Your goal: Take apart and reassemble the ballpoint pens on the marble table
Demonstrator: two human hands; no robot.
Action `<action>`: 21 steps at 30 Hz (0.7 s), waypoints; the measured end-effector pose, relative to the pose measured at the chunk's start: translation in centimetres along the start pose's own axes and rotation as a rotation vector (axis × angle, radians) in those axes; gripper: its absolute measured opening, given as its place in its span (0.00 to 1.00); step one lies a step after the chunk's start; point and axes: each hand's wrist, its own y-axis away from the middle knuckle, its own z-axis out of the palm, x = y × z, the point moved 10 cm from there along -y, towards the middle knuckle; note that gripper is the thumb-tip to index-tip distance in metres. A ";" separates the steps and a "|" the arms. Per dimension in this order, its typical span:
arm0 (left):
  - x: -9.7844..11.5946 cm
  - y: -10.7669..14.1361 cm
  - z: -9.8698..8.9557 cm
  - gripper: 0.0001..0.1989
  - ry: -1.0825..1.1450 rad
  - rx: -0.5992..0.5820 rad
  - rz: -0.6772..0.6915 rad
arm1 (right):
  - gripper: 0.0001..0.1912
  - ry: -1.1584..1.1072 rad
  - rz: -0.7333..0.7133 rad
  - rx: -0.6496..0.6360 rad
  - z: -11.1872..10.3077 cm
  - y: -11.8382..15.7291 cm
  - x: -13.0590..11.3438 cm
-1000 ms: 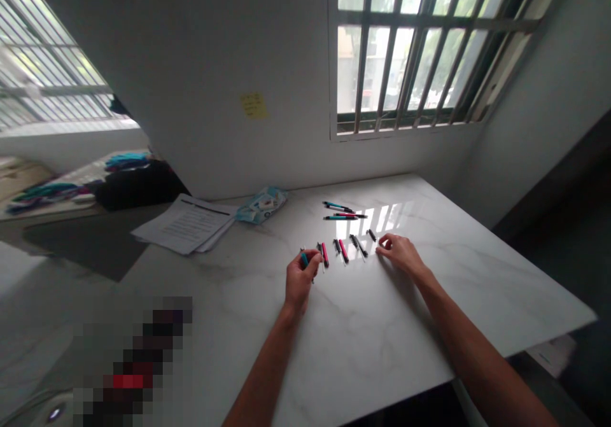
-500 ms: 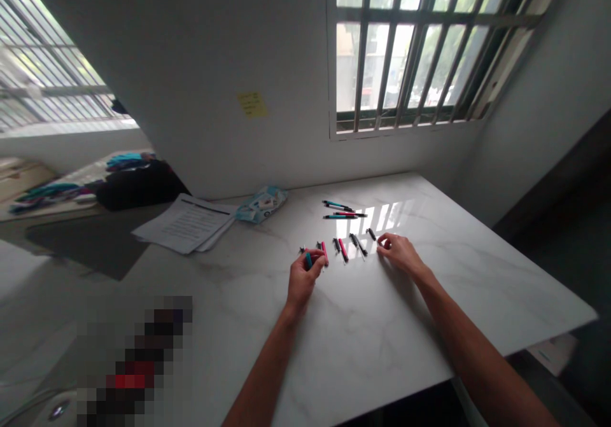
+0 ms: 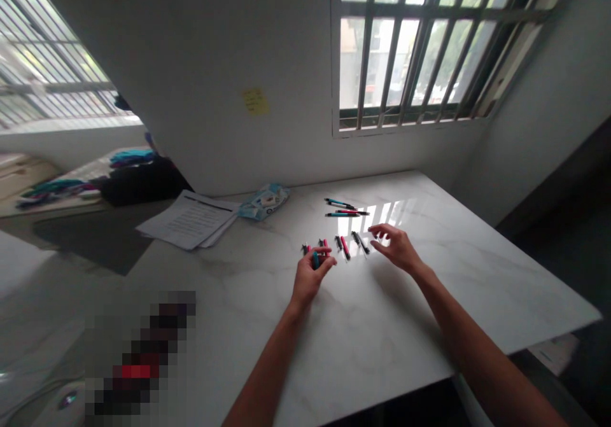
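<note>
My left hand (image 3: 308,275) is closed around a teal pen barrel (image 3: 316,260), which sticks up between the fingers. Beneath and behind those fingers lie black and red pen parts (image 3: 323,244), partly covered. A red pen barrel (image 3: 345,249) with a black part beside it rests to the right of this hand. Farther right are a dark pen barrel (image 3: 363,244) and a slim black part. Over the right end of this row my right hand (image 3: 395,247) is held with thumb and fingers apart; its fingers hide part of a small dark piece.
Several assembled pens (image 3: 346,209) in teal, red and black lie behind the row. Toward the wall are a blue-and-white soft packet (image 3: 264,202) and printed papers (image 3: 191,220). A yellow note (image 3: 256,101) sticks to the wall, left of a barred window (image 3: 415,64).
My right thumb and fingers have spread apart from their pinch at the row's right end. My left hand, still holding the teal barrel, has shifted slightly right in view, its fingers reaching farther out.
</note>
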 end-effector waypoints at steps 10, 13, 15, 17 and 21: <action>-0.5 0.4 1.7 0.31 0.031 -0.147 -0.038 | 0.19 -0.536 -0.219 -0.327 6.5 2.2 -9.6; -0.4 0.4 1.7 0.31 0.049 -0.141 -0.038 | 0.16 -0.548 -0.212 -0.291 6.4 2.2 -9.9; -0.4 0.4 1.5 0.31 0.046 -0.124 -0.028 | 0.15 -0.507 -0.215 -0.275 6.3 2.1 -10.0; -0.5 0.2 1.2 0.29 0.040 -0.090 -0.009 | 0.16 -0.407 -0.233 -0.255 5.7 1.6 -9.6; -0.3 -0.1 0.5 0.25 0.079 -0.033 0.023 | 0.16 0.019 -0.254 -0.137 2.8 -0.8 -6.3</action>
